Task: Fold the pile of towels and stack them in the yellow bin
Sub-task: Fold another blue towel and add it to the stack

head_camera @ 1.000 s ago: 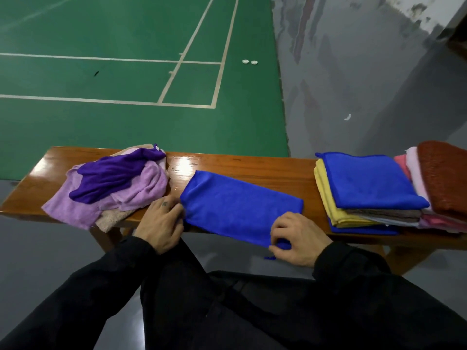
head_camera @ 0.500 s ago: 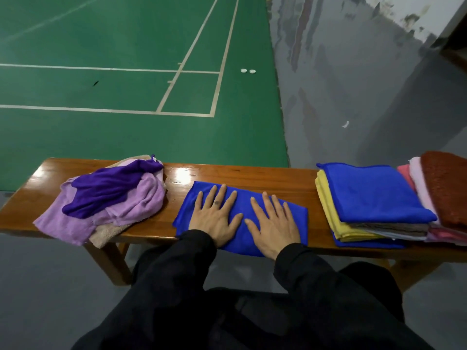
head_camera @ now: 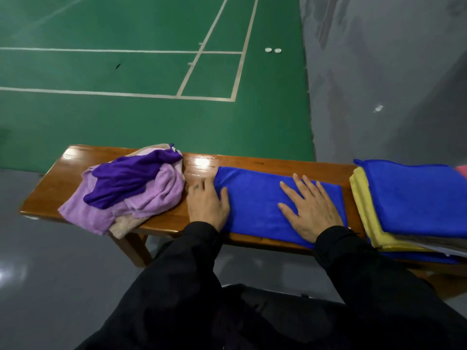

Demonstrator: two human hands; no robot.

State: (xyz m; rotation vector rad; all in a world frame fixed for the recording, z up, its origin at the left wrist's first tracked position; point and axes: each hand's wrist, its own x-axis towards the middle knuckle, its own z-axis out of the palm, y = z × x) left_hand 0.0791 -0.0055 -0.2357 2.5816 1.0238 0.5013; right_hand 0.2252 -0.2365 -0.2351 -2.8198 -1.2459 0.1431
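Blue towel point(head_camera: 255, 205) folded flat on wooden worktop point(head_camera: 75, 178), centre. Right hand point(head_camera: 309, 208) flat, fingers spread, palm pressing towel's right half. Left hand point(head_camera: 206, 205) at towel's left edge, fingers extended on worktop, thumb over towel edge. Unfolded pile point(head_camera: 131, 188) of purple, lilac, beige towels left. Folded stack point(head_camera: 409, 203) right, blue on top. Yellow bin not visible.

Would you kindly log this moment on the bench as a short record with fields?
surface: wooden bench
towel in work: blue towel, folded, lying flat
left hand: at the towel's left edge, thumb on the cloth
right hand: flat on the towel, fingers spread
unfolded pile: purple, lilac and beige, left
folded stack: blue on top, right
yellow bin: not in view
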